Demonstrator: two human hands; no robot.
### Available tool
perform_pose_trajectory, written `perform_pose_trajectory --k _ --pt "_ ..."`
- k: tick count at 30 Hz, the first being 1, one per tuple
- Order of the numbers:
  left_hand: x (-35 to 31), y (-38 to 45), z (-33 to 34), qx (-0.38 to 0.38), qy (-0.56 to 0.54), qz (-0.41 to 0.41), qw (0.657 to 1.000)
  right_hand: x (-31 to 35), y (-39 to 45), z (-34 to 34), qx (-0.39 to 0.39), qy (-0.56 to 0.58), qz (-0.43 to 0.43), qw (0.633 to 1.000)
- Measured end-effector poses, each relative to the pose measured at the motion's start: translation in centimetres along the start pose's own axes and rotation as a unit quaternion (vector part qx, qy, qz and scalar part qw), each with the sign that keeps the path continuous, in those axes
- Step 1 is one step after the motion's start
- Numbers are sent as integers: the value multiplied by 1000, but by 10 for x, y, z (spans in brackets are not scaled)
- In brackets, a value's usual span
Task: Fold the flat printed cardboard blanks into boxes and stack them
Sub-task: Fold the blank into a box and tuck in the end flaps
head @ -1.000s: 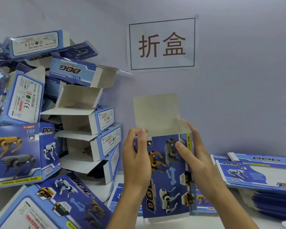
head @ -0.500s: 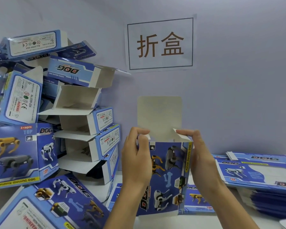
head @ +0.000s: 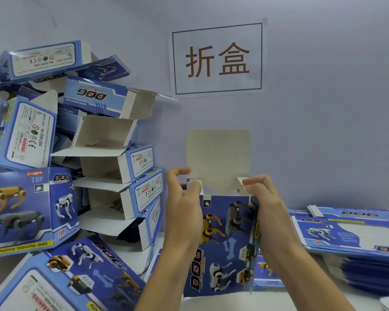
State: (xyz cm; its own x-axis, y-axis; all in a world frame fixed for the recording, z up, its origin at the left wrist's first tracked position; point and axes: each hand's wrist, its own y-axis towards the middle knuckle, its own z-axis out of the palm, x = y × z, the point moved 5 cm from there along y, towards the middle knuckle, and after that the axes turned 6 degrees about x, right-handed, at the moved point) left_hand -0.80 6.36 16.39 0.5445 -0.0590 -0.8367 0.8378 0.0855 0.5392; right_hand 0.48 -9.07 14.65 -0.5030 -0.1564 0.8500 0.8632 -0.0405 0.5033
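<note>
The left hand grips the upper left corner of the upright blue printed cardboard box, its thumb curled over the small left dust flap, apparently to tip that flap inward; the right hand grasps the opposite upper corner, fingers bent over the right dust flap, so the two hands steady the sleeve and square it at once. The box stands on end in front of the person, its lower edge at or just above the white table, I cannot tell which; its plain grey lid flap stands straight up behind the two side flaps, not yet folded, which I judge keeps the opening free until the side flaps are down.

Outward to the left, a leaning heap of folded blue boxes rests against the pale wall; at least ten show, several lying with open ends and loose flaps towards the camera, and the heap runs off the picture so a full count is not possible. To the right, a low pile of flat blue printed blanks lies within easy reach of the right hand; its layers are too many and too blurred to count. One more flat blank lies on the table behind the held box. One white paper sign with two brown characters is stuck to the wall above.
</note>
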Motion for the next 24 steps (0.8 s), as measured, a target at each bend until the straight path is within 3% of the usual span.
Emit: perform_pose_trajectory --k 6,10,15,21,24 --pt "3 1 1 35 -57 -32 997 1 0 0 3 37 14 999" --pt "6 2 3 77 -89 -48 992 5 0 3 54 31 25 998" --pt "7 4 -1 32 -83 -32 996 3 -1 4 66 80 56 993" --pt "-1 5 -2 5 -51 39 998 3 0 1 36 94 44 994" --pt "-1 2 -5 -15 -48 63 997 3 -1 -3 28 158 16 987"
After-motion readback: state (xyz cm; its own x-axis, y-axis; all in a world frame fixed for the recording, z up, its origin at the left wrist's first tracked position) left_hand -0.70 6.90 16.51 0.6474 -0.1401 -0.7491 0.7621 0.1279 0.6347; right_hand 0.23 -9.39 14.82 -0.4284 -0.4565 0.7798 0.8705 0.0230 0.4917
